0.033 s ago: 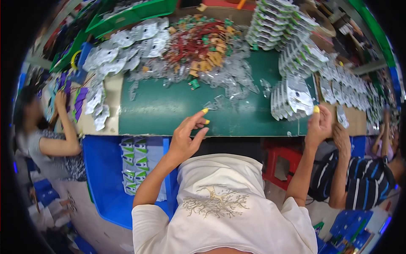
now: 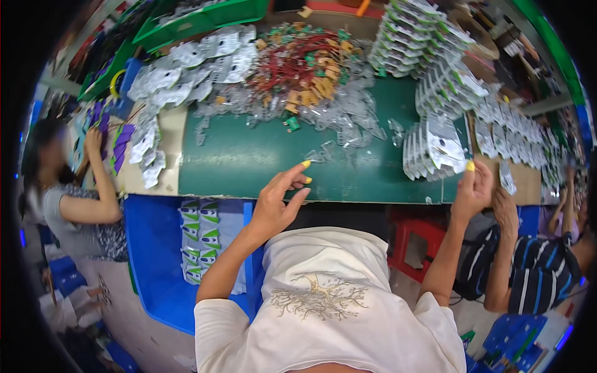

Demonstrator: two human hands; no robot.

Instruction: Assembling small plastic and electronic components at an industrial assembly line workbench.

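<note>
Clear plastic pieces (image 2: 321,153), left fingers (image 2: 287,179) spread over table edge (image 2: 367,198), right fingers (image 2: 470,178) unclear, room between.

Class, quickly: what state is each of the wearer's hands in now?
Left hand: open, nothing visible in it.
Right hand: half curled by the silver stack; grip cannot be told.

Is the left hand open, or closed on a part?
Open: the left hand has its thumb well apart from its index finger, with nothing between them; clear plastic pieces lie on the green tabletop just beyond.
</note>
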